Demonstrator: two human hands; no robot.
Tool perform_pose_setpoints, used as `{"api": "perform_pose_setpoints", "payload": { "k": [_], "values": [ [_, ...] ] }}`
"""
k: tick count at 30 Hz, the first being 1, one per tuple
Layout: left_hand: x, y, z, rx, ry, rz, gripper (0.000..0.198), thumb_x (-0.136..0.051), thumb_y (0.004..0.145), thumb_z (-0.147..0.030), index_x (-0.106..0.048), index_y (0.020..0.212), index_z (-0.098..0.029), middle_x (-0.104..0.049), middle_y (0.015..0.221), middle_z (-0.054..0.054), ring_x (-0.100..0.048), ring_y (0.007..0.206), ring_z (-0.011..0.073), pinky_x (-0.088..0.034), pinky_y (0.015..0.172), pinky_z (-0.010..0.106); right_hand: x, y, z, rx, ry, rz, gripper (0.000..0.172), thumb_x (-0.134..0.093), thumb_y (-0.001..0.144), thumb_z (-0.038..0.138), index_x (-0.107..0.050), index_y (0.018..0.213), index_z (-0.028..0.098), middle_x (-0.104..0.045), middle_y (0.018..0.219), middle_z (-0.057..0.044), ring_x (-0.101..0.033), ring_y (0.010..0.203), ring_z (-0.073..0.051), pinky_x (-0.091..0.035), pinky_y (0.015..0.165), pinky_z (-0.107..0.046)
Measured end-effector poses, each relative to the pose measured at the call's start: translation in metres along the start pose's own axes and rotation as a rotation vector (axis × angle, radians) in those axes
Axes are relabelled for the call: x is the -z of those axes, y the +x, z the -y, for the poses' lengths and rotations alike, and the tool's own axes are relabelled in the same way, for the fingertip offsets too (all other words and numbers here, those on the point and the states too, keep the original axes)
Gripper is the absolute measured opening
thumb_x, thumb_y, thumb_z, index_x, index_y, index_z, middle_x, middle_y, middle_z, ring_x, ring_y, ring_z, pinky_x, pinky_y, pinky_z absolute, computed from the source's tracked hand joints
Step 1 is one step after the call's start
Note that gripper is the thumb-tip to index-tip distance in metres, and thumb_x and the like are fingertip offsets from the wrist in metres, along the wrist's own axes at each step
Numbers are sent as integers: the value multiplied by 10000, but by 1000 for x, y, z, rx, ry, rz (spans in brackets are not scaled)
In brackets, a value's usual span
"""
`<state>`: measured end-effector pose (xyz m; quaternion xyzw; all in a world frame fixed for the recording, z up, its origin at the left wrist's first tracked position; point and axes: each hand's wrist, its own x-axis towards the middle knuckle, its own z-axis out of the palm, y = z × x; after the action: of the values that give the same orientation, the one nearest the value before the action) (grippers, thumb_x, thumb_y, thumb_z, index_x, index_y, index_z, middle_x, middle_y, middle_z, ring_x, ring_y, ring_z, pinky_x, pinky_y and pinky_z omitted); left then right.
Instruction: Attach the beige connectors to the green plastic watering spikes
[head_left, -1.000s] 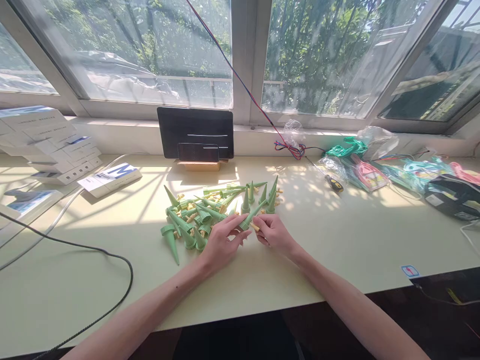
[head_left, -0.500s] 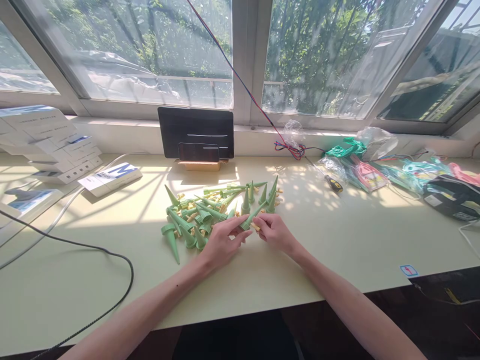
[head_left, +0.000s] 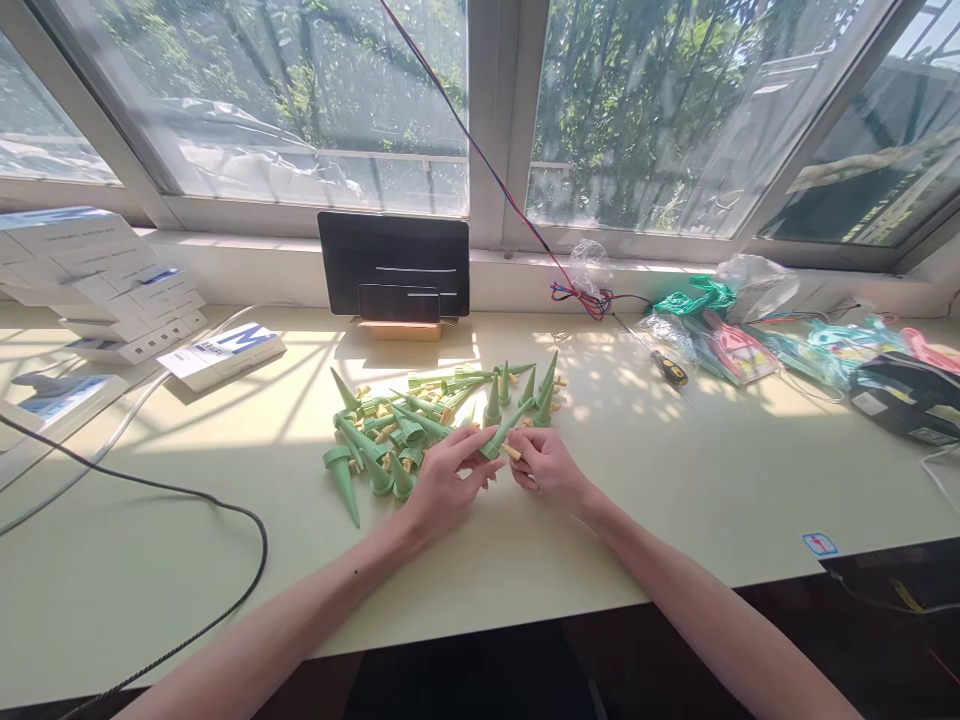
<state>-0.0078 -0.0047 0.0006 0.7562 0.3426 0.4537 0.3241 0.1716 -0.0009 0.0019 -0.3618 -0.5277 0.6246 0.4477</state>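
My left hand is closed on a green plastic spike, a cone with a ribbed collar; its tip slants up and to the right. Close beside it, my right hand pinches a small tan peg-like piece between thumb and fingers. The peg's end points towards the spike's collar, apart from it. Just beyond my hands spreads a pile of similar green spikes with tan pieces among them. A few spikes stand upright at the pile's right, and one spike lies at its left edge.
A dark tablet and a phone lean on a small stand near the window. Stacked white boxes and a black cable are at left. A screwdriver, bagged parts and a black case lie right.
Both hands stay nearly in place over the desk. My right fingers have shifted slightly on the tan piece, showing more of it. The view has moved a little.
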Motion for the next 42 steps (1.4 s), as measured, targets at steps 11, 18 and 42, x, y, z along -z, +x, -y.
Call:
{"api": "perform_pose_setpoints", "payload": {
  "k": [11, 18, 42],
  "values": [
    [2, 0, 8, -24, 50, 66, 298, -632, 913, -278, -641, 1203, -211, -575, 940, 16, -616, 568, 73, -590, 559, 242, 10, -1, -3, 130, -315, -9, 467, -548, 940, 486, -420, 600, 191, -353, 498, 58, -316, 454, -74, -261, 435, -231],
    [2, 0, 3, -3, 43, 50, 296, -622, 915, -294, -646, 1201, -222, -582, 940, 24, -621, 573, 85, -591, 551, 248, 5, 1, -3, 34, -85, 10, 517, -605, 882, 576, -391, 598, 201, -286, 505, 83, -267, 393, -50, -205, 374, -220],
    [1, -1, 5, -10, 46, 64, 296, -610, 919, -279, -646, 1210, -238, -574, 928, 17, -616, 579, 84, -591, 550, 237, 4, 1, -1, -25, -64, 0, 537, -623, 843, 616, -400, 585, 202, -282, 484, 88, -280, 365, -48, -184, 352, -210]
  ]
}}
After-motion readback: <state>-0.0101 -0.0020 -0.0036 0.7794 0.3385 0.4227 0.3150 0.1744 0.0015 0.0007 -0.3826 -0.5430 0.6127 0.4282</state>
